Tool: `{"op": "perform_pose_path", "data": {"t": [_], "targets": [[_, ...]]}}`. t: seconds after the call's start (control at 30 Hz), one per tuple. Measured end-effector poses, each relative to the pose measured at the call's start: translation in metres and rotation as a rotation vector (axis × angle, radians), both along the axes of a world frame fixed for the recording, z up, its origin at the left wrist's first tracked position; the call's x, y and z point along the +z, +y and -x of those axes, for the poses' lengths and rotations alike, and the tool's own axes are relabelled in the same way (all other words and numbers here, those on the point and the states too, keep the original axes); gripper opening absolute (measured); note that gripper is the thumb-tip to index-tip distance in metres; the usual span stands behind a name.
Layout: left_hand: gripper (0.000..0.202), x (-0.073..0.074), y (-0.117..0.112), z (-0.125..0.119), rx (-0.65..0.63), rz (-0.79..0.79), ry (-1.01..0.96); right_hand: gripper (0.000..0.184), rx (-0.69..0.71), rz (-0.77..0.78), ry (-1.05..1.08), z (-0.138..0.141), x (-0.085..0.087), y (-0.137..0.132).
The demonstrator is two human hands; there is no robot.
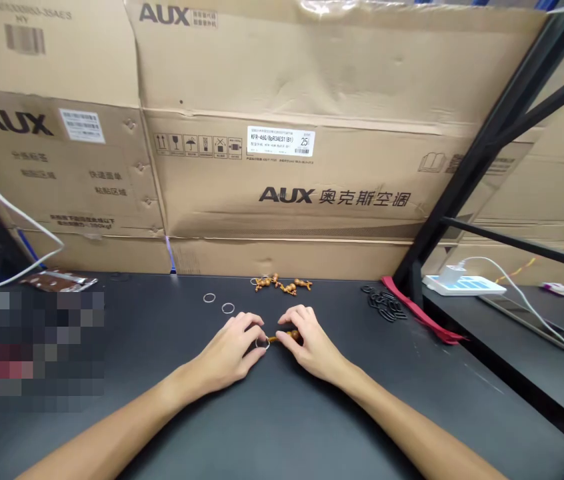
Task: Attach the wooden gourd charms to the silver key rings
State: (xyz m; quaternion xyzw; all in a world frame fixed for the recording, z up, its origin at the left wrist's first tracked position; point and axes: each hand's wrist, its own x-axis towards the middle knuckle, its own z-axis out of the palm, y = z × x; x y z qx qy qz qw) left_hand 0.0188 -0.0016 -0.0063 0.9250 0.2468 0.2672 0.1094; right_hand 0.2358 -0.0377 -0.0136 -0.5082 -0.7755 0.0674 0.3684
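My left hand (232,350) pinches a small metal split ring (263,343) just above the black table (272,427). My right hand (312,343) pinches a little brown wooden gourd charm (289,335), whose thin end meets the ring. Both hands rest on the table, fingertips nearly touching. Two more loose metal rings (218,303) lie just beyond my left hand. Farther back sits a small pile of several brown gourd charms (282,285).
Large AUX cardboard boxes (287,173) wall off the back of the table. A heap of black rings (386,303) and a red strip (422,313) lie at the right by a black rack post (467,180). A white power strip (462,285) sits on the neighbouring surface. A brown packet (59,281) lies at the left.
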Motion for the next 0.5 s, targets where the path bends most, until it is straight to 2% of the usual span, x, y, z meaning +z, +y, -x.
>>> {"op": "perform_pose_path", "data": {"t": [0.07, 0.17, 0.23, 0.3, 0.4, 0.5], "targets": [[0.008, 0.003, -0.003, -0.001, 0.021, -0.037, 0.023, 0.014, -0.036, -0.042, -0.036, 0.0, 0.002, -0.003], [0.019, 0.005, -0.009, -0.003, -0.002, -0.086, 0.124, 0.037, -0.039, 0.013, -0.162, 0.0, 0.004, -0.006], [0.019, 0.005, -0.01, -0.004, 0.004, -0.091, 0.172, 0.033, -0.017, 0.05, -0.226, 0.001, 0.004, -0.008], [0.024, 0.002, -0.008, -0.003, 0.058, -0.087, 0.17, 0.018, -0.014, 0.037, -0.259, 0.001, 0.002, -0.007], [0.043, -0.003, -0.002, 0.001, 0.11, -0.06, 0.169, 0.036, -0.021, 0.057, -0.298, -0.002, -0.003, -0.003], [0.049, -0.007, 0.002, 0.006, 0.113, -0.003, 0.198, 0.048, -0.008, 0.164, -0.311, -0.005, -0.008, 0.0]]}}
